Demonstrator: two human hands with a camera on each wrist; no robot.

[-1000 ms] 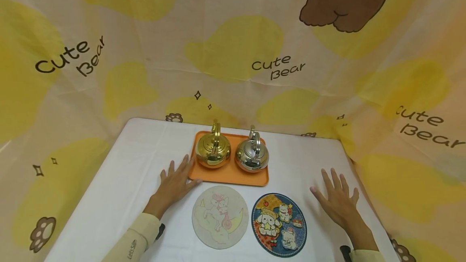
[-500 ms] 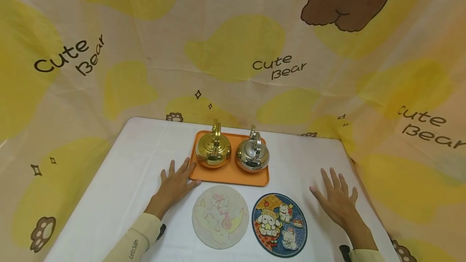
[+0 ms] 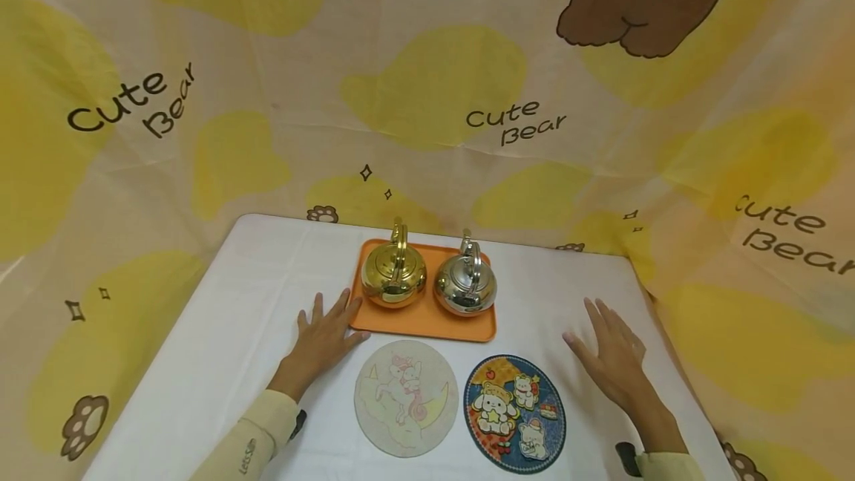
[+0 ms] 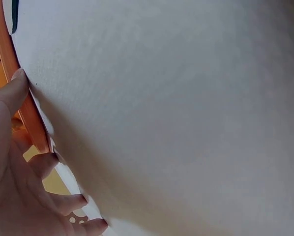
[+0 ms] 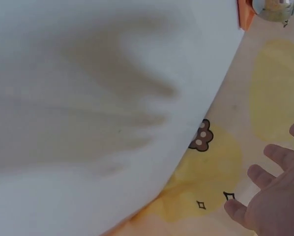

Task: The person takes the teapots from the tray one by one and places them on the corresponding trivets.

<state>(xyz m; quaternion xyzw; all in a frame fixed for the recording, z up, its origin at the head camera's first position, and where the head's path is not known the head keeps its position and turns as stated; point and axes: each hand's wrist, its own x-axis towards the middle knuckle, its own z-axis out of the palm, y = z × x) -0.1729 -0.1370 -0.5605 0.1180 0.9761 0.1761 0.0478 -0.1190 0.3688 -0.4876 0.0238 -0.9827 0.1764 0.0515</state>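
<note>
My left hand [image 3: 323, 332] lies flat and open on the white table [image 3: 234, 318], its fingertips touching the front left corner of an orange tray [image 3: 427, 322]. In the left wrist view the fingers [image 4: 12, 98] lie against the tray's rim [image 4: 33, 123]. On the tray stand a gold kettle [image 3: 394, 274] and a silver kettle [image 3: 465, 286]. My right hand [image 3: 609, 347] is open with straight fingers, held just above the table to the right of the tray. It holds nothing, and its shadow falls on the table [image 5: 88, 98].
Two round mats lie in front of the tray: a pale one [image 3: 406, 397] and a blue cartoon one [image 3: 515, 412]. A yellow bear-print cloth [image 3: 427, 95] hangs behind and beside the table. The table's right edge is close to my right hand.
My right hand has lifted slightly and shifted a little forward, with its fingers drawn closer together. My left hand and the kettles have stayed put.
</note>
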